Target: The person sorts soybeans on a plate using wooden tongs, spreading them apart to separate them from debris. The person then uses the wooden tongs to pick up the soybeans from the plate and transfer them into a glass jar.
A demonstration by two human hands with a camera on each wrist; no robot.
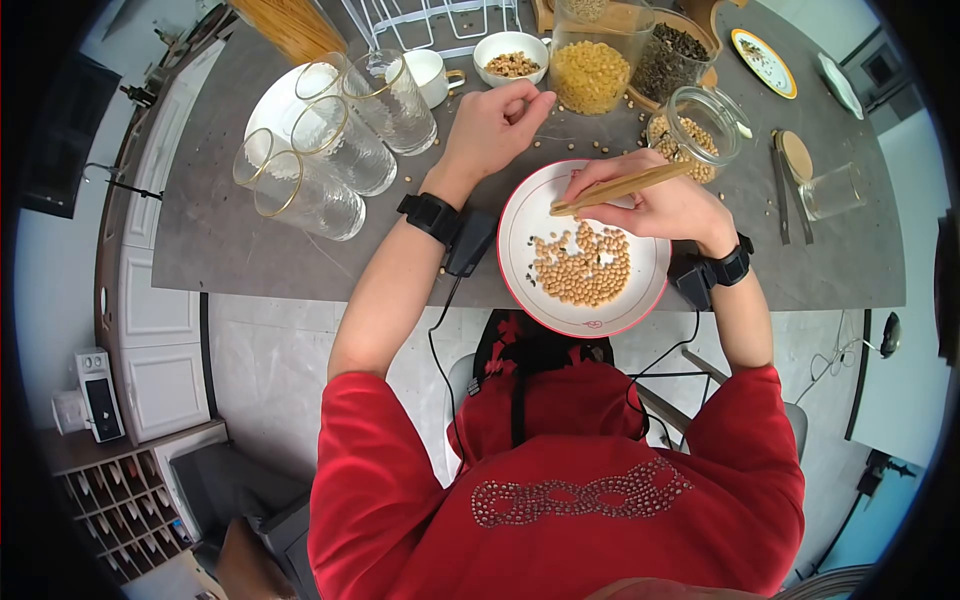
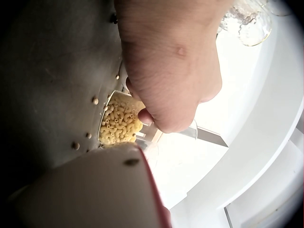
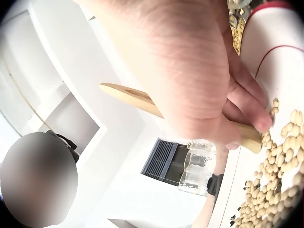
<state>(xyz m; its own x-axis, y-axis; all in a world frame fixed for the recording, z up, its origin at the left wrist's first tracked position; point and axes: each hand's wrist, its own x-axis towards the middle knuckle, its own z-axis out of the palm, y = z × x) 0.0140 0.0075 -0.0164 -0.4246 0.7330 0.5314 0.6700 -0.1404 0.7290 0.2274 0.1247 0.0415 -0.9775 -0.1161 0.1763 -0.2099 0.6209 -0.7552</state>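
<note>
Over the red-rimmed plate (image 1: 516,235), the right hand (image 1: 672,208) pinches wooden tongs (image 1: 632,186), best squeezed lightly on single soybeans (image 1: 585,275), while the left hand (image 1: 495,127) curls loosely, apparently empty

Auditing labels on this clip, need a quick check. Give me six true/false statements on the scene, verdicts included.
1. The right hand holds wooden tongs over the plate. True.
2. The left hand grips a drinking glass. False: the left hand shows nothing in its grip; the glasses stand apart from it.
3. Small dark bits lie near pale beans on the plate. True.
4. The plate is plain green. False: it is white with a red rim.
5. Macaroni sits in a clear container beyond the plate. True.
6. All the pale beans are on the plate. False: others lie loose on the table.
</note>
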